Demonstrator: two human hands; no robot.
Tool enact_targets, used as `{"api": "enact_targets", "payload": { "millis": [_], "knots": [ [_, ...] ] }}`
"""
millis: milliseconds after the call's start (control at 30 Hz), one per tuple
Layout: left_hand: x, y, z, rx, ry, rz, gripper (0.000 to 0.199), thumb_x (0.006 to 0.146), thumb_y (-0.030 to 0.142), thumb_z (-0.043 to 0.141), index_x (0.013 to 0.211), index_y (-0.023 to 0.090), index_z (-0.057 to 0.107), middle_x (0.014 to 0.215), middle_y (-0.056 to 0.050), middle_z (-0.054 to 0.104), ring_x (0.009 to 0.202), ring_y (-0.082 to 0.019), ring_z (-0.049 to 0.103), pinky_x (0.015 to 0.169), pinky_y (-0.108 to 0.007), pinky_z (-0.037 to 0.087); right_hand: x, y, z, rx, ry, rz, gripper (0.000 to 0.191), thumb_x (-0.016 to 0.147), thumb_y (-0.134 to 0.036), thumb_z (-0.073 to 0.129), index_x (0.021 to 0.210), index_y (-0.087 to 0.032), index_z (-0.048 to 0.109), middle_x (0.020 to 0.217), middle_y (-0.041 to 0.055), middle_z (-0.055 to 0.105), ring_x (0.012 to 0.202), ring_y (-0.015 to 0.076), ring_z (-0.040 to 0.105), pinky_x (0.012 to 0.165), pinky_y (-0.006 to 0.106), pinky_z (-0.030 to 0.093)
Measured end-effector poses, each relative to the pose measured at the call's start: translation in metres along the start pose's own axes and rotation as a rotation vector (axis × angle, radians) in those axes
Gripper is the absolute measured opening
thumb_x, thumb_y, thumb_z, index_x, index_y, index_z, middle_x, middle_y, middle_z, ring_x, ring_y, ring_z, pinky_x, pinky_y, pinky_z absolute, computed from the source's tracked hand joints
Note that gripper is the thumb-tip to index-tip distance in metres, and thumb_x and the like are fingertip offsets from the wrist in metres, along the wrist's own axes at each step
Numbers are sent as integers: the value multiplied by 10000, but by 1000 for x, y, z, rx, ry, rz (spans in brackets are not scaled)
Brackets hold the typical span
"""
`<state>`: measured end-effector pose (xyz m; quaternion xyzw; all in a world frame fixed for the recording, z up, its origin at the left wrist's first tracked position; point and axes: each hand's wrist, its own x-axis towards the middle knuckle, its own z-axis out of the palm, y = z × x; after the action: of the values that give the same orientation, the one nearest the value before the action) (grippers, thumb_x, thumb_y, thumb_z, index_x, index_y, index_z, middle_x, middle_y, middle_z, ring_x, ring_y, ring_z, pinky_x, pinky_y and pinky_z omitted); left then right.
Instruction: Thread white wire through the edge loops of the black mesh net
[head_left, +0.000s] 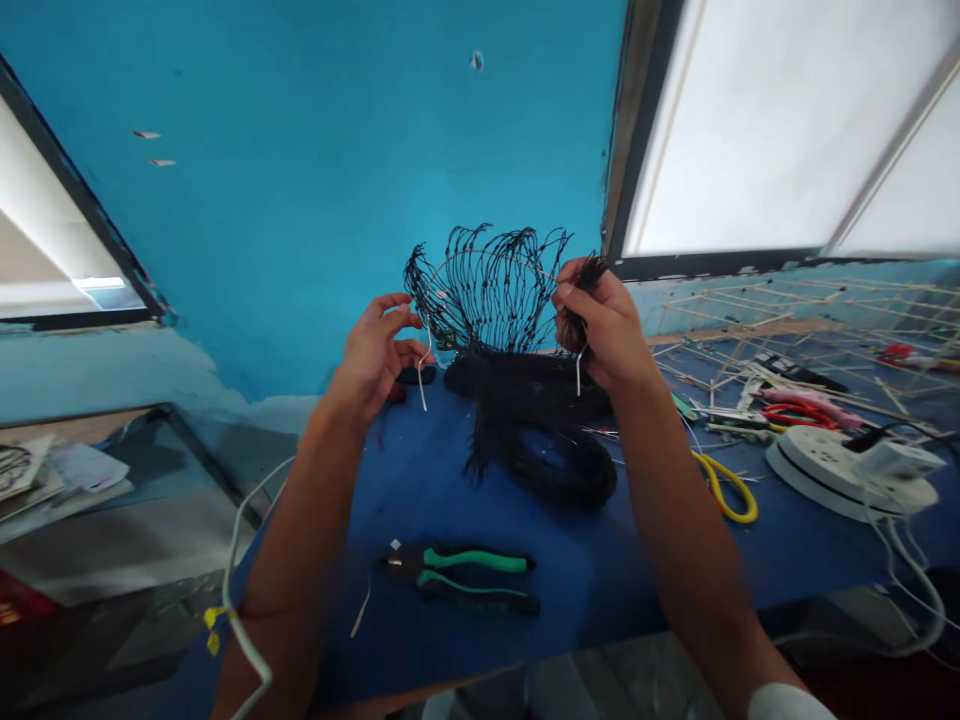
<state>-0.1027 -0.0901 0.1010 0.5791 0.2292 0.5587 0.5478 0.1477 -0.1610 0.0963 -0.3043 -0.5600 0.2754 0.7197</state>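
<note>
A black knotted net (499, 290) hangs spread along a thin curved metal wire (425, 385), whose bent ends point down. My right hand (604, 325) is closed on the right part of the wire, with bunched net in its fingers. At the left end, my left hand (382, 350) has its fingers curled but apart, their tips beside the wire and net edge. More of the black mesh lies heaped below on the blue table (420, 480), including a coiled loop (600, 475). Pliers with green and black handles (480, 575) lie nearer to me.
To the right are a white round power strip (817, 475), a yellow handle loop (739, 505), red-handled tools (799, 415) and a frame of thin sticks (750, 310). A white cable (232, 560) runs by my left forearm. A blue wall (315, 150) stands behind.
</note>
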Motion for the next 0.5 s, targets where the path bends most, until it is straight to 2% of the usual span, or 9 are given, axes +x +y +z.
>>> {"api": "enact_targets", "payload": {
  "millis": [133,200,300,367,433,500],
  "knots": [
    [-8,14,5,-206,-144,-181,268,843,194,606,1108,162,595,869,-38,670,464,-57,571,409,-154,451,-1,-11,-3,146,11,95,184,847,-255,709,972,-237,575,714,-62,496,431,40,359,365,189,267],
    [-16,19,8,-186,-221,-141,399,782,128,646,1177,175,613,943,-44,680,484,-50,565,428,-160,456,-2,-16,-5,197,30,190,157,846,-213,698,956,-222,587,681,-66,497,406,32,363,342,170,278],
    [-30,15,9,6,-236,98,736,722,101,752,1393,292,519,1070,-41,647,585,-84,603,517,-219,501,-1,-24,-11,250,54,442,145,827,-142,692,943,-193,622,674,-48,548,401,33,414,333,152,352],
    [-39,5,9,268,-167,324,907,715,181,834,1503,362,424,1125,-58,602,702,-133,621,624,-291,539,1,-27,-15,240,66,611,143,819,-106,688,946,-165,656,693,-18,603,406,37,432,336,151,385],
    [-47,-4,8,642,-45,579,904,697,281,892,1501,353,486,1179,-101,542,904,-221,614,790,-405,553,2,-26,-18,208,65,729,124,819,-89,682,934,-137,682,698,6,631,402,36,422,328,153,384],
    [-53,-9,6,1018,50,782,687,728,329,881,1376,323,655,1291,-154,483,1125,-334,544,955,-540,483,2,-22,-20,184,6,802,100,818,-98,685,913,-127,699,686,9,626,404,31,411,318,147,364]
  ]
}}
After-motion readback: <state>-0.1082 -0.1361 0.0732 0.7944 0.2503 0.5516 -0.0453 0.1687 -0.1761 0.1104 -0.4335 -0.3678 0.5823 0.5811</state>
